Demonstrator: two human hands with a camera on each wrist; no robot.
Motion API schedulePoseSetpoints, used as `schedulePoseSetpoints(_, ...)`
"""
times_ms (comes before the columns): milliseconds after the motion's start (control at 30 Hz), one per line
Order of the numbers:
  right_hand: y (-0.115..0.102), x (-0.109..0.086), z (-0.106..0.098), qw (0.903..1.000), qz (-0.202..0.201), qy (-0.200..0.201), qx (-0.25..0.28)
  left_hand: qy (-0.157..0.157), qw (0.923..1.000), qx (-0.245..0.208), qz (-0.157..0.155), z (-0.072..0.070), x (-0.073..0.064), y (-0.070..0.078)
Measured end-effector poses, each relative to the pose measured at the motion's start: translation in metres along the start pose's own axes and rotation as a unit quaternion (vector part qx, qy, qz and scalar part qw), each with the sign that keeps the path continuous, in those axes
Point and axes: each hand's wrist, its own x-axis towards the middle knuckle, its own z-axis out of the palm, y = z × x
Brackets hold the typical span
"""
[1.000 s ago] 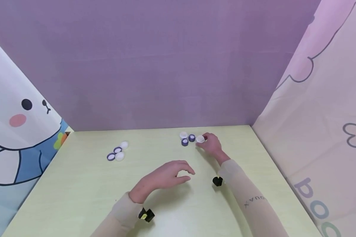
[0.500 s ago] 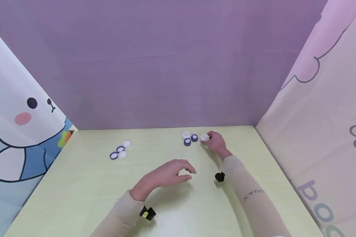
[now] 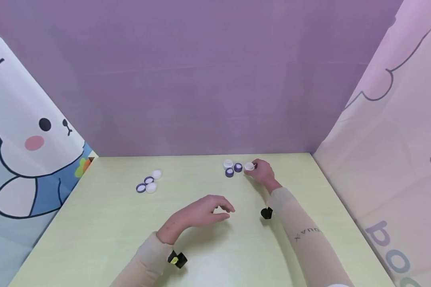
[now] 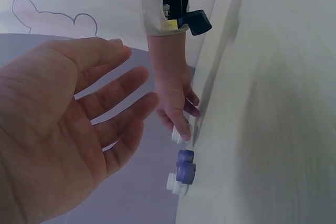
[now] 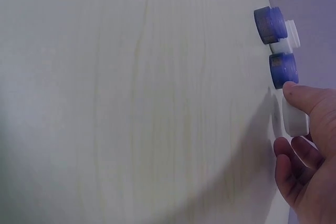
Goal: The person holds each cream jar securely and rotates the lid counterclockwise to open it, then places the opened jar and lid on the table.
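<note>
My right hand [image 3: 261,172] pinches a small white open jar [image 5: 295,118] between thumb and fingers, at the back of the table. Just left of it, a dark purple jar [image 3: 238,167] stands beside a second purple jar [image 3: 229,172] and another white jar [image 3: 228,164]. These jars have no lids on. My left hand [image 3: 204,211] hovers over the middle of the table with its fingers relaxed, thumb apart, and nothing in it. In the left wrist view, the palm of the left hand [image 4: 68,114] faces the right hand's work.
At the back left lie two purple lids [image 3: 141,187] and two white lids [image 3: 151,187], grouped close together. A purple cloth wall [image 3: 201,79] rises behind the pale table [image 3: 93,239], and printed cloth panels [image 3: 388,167] flank both sides.
The head view has turned slightly left, so everything sits a little further right in it. My right hand keeps hold of the white jar close to the others; the left hand stays hovering.
</note>
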Motion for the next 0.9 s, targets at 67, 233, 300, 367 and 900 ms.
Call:
schedulePoseSetpoints(67,0.002,0.001,0.002,1.0000,0.001,0.000,-0.003,-0.001,1.0000,-0.006,-0.003,0.001,0.000,-0.001)
schedulePoseSetpoints(233,0.005,0.002,0.005,1.0000,0.002,0.002,-0.002,-0.004,0.9998,-0.016,-0.010,0.002,-0.002,-0.004)
schedulePoseSetpoints(300,0.006,0.003,0.005,1.0000,0.002,0.003,0.003,-0.005,0.9997,-0.019,-0.013,0.003,-0.002,-0.005)
schedulePoseSetpoints(367,0.005,0.003,0.005,1.0000,0.002,0.003,0.006,-0.005,0.9996,-0.022,-0.015,0.003,-0.002,-0.006)
schedulePoseSetpoints(900,0.001,0.004,0.010,0.9999,0.007,-0.001,0.009,-0.001,0.9990,-0.036,-0.025,0.007,-0.004,-0.017)
